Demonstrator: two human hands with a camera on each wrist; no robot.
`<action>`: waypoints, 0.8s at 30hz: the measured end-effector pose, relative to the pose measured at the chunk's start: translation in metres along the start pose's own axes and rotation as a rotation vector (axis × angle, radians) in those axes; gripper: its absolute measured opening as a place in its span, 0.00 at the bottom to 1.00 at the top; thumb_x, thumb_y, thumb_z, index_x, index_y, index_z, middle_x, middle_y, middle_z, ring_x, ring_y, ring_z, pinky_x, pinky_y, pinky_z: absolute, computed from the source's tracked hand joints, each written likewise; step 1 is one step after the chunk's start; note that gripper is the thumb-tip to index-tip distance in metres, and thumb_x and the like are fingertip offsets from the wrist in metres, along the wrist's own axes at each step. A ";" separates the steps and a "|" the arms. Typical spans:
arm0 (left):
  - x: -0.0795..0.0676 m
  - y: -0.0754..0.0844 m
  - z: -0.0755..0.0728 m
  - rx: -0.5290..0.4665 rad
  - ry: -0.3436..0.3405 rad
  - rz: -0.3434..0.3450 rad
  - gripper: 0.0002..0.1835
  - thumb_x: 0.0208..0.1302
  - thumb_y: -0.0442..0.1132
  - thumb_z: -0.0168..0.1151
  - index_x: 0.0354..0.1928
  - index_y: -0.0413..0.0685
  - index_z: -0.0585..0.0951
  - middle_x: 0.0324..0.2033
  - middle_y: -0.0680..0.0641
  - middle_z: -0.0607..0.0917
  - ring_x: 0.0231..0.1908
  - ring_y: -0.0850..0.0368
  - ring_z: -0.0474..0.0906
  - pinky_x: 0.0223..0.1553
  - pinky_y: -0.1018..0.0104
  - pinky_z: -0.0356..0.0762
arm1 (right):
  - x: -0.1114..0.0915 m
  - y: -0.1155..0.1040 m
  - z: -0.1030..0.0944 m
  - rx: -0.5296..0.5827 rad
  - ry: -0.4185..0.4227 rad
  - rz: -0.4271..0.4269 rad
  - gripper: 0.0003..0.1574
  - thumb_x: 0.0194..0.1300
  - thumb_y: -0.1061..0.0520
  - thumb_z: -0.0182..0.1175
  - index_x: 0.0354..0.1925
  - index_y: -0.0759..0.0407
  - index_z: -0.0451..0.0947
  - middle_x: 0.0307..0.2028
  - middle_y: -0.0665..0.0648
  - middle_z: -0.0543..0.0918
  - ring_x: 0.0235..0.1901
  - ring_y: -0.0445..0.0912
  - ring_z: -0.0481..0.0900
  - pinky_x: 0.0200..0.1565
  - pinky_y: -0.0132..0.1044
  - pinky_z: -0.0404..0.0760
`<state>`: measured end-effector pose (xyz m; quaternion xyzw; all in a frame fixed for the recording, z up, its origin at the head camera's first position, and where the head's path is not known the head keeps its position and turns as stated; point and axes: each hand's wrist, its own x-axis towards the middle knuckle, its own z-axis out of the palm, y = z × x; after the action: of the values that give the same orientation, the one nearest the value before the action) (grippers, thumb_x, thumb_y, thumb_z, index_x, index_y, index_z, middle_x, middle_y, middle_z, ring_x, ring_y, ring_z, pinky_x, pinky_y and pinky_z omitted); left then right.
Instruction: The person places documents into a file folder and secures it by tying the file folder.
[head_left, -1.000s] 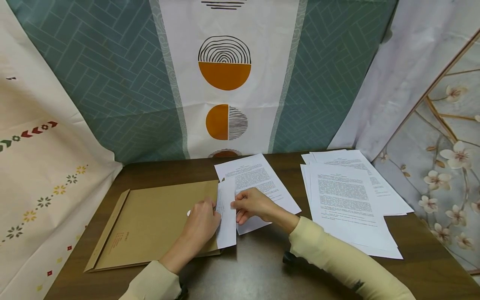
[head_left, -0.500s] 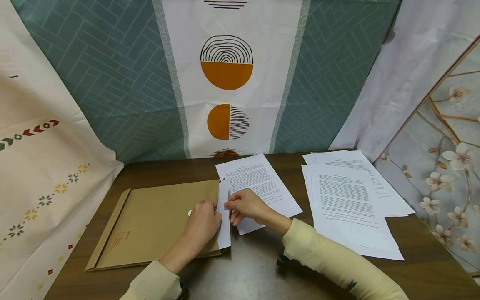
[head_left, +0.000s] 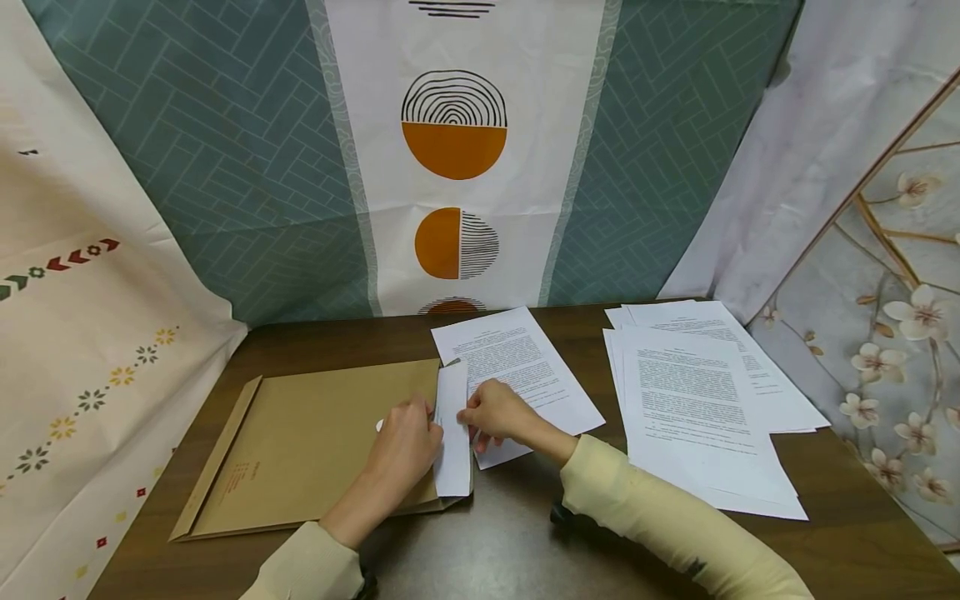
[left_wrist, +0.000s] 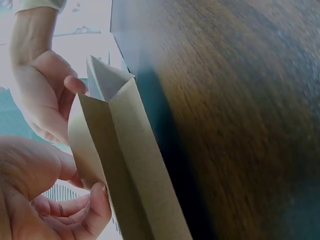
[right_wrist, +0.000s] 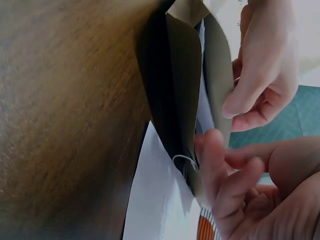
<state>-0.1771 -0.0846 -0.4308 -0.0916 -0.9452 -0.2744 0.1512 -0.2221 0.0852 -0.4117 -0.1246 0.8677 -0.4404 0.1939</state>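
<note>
A brown paper document envelope (head_left: 315, 450) lies on the table, its open end to the right. White paper (head_left: 452, 450) sticks out of that end, in front of the brown flap's edge. My left hand (head_left: 400, 446) pinches the upper panel at the opening; in the left wrist view its thumb and fingers (left_wrist: 97, 205) sit at the panel's edge. My right hand (head_left: 495, 414) pinches the paper at the flap edge. In the right wrist view the mouth gapes, with paper (right_wrist: 204, 105) between the two panels and a thin white string (right_wrist: 185, 157) near the right hand's fingers (right_wrist: 212, 150).
A printed sheet (head_left: 540, 375) lies behind the right hand, partly under it. Further right are overlapping piles of printed pages (head_left: 686, 400). Patterned cloths (head_left: 480, 192) hang around the dark wooden table (head_left: 517, 542).
My right hand first moved left with the paper, and less of it stuck out. Now it is slightly back to the right, and the brown flap's edge shows beyond the paper. My left hand holds its place.
</note>
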 end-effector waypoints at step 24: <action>-0.003 -0.001 0.000 -0.009 0.020 0.042 0.07 0.51 0.25 0.63 0.34 0.34 0.77 0.26 0.39 0.82 0.26 0.47 0.79 0.27 0.54 0.79 | 0.030 -0.003 0.021 -0.218 -0.099 -0.025 0.23 0.72 0.59 0.61 0.19 0.62 0.83 0.13 0.51 0.82 0.10 0.40 0.74 0.18 0.30 0.67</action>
<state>-0.1750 -0.0856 -0.4325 -0.1093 -0.9403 -0.2764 0.1657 -0.2394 0.0570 -0.4276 -0.1774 0.8982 -0.3392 0.2162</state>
